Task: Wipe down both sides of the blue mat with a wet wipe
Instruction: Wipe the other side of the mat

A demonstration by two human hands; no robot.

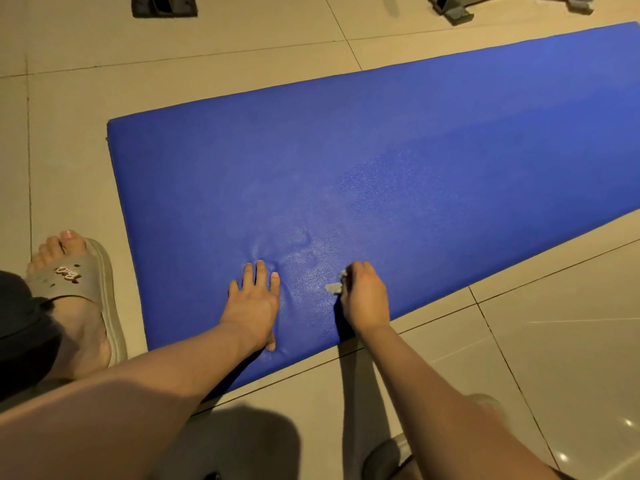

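1. Head view: the blue mat (pixel 381 161) lies flat on the beige tiled floor (pixel 207 39). It runs slantwise from the 7 o'clock part of the frame out past the edge at 2 o'clock.
2. The left hand (pixel 254 299) lies palm-down on the mat close to its near long edge, toward 6 o'clock. Its fingers are straight and spread, pointing to 12 o'clock. The padding is dimpled and creased round the fingertips.
3. The right hand (pixel 363 299) sits just beside it, at its 3 o'clock side and apart from it, also on the mat by the near edge. Its fingers are curled tight round a crumpled wet wipe (pixel 334 288).
4. Only a small grey-white scrap of the wipe shows, sticking out at the hand's 9 o'clock side and touching the mat surface.
5. At 9 o'clock from the hands, a foot in a grey-beige slide sandal (pixel 79 275) stands on the floor just off the mat's short end.
6. A second sandal (pixel 388 452) shows in part at 6 o'clock, under the right forearm.
7. Dark equipment feet stand on the floor at 11 o'clock (pixel 164 5) and 1 o'clock (pixel 453 8), beyond the mat.
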